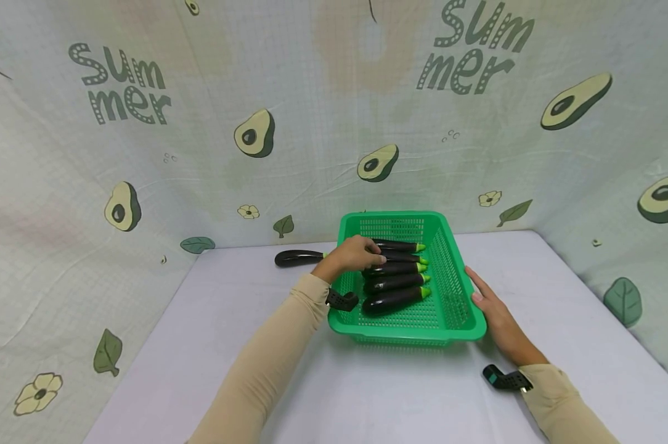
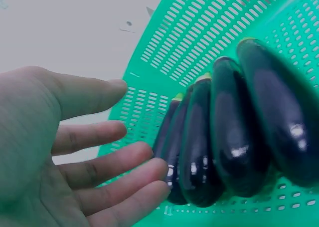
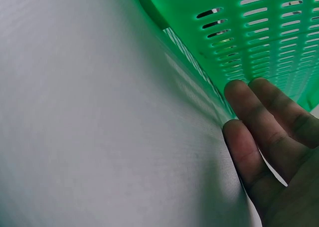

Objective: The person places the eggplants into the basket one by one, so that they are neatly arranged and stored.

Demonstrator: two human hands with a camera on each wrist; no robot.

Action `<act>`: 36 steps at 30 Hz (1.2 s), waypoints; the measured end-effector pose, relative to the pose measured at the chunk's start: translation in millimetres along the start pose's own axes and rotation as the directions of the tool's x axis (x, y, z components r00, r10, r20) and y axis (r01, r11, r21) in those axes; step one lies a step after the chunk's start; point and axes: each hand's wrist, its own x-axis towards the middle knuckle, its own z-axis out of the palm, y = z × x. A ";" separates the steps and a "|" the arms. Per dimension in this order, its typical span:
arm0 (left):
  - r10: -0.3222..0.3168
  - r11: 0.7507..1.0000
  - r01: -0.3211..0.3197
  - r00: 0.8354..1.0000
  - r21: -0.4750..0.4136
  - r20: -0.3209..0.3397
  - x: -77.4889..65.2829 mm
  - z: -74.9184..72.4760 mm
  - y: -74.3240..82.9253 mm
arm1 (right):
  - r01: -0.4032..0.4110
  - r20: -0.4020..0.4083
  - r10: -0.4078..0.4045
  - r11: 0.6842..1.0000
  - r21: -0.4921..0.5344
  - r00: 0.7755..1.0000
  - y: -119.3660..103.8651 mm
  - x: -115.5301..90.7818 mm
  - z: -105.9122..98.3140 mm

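Observation:
A green plastic basket [image 1: 408, 333] with slotted walls stands on the table. Several dark purple eggplants [image 1: 394, 301] with green caps lie side by side in it. My left hand [image 1: 354, 254] reaches over its left rim, fingers by the far eggplants. In the left wrist view, that hand [image 2: 107, 177] has loosely extended fingers and nothing in its grasp. Outside the basket, a single eggplant [image 1: 296, 258] lies to the left, its cap end partly behind my left wrist. My right hand [image 1: 497, 320] rests against the basket's right side; its straight fingertips [image 3: 237, 95] meet the slotted wall in the right wrist view.
A white cloth [image 1: 228, 345] covers the table. Behind and at the sides hangs a curtain [image 1: 312, 92] printed with avocados, leaves and lettering. Black straps [image 1: 342, 300] circle both wrists over beige sleeves.

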 end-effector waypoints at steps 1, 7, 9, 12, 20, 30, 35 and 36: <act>0.010 0.999 -0.010 1.000 -0.033 0.002 -0.5 -1.4 -0.6 | -0.002 0.001 0.002 1.000 0.004 1.000 -0.1 0.1 0.0; 0.044 0.987 -0.050 0.998 -0.154 -0.045 -5.0 -16.2 -7.6 | -0.011 0.008 0.011 1.000 0.020 1.000 -0.5 0.5 0.0; 0.038 0.987 -0.049 0.997 -0.155 -0.074 -8.9 -23.0 -10.8 | -0.007 0.007 0.007 1.000 0.014 1.000 -0.4 0.7 0.1; 0.029 0.982 -0.047 0.995 -0.183 -0.098 -15.9 -33.1 -17.0 | 0.002 0.002 -0.002 1.000 -0.004 1.000 0.3 0.3 0.2; 0.006 0.976 -0.040 0.988 -0.212 -0.156 -29.9 -54.3 -41.0 | 0.002 0.006 -0.002 1.000 -0.004 1.000 0.3 -0.7 0.6; -0.084 0.959 0.026 0.977 -0.282 -0.196 -43.3 -69.6 -75.7 | 0.005 0.017 -0.005 1.000 0.005 1.000 -1.4 2.2 3.6; -0.124 0.953 0.062 0.973 -0.296 -0.196 -49.4 -70.3 -92.5 | -0.002 0.023 0.001 1.000 0.013 1.000 -2.8 -0.7 3.0; -0.131 0.953 0.069 0.972 -0.294 -0.196 -51.1 -70.6 -96.3 | -0.001 0.024 0.001 1.000 0.013 1.000 -3.2 -1.2 2.9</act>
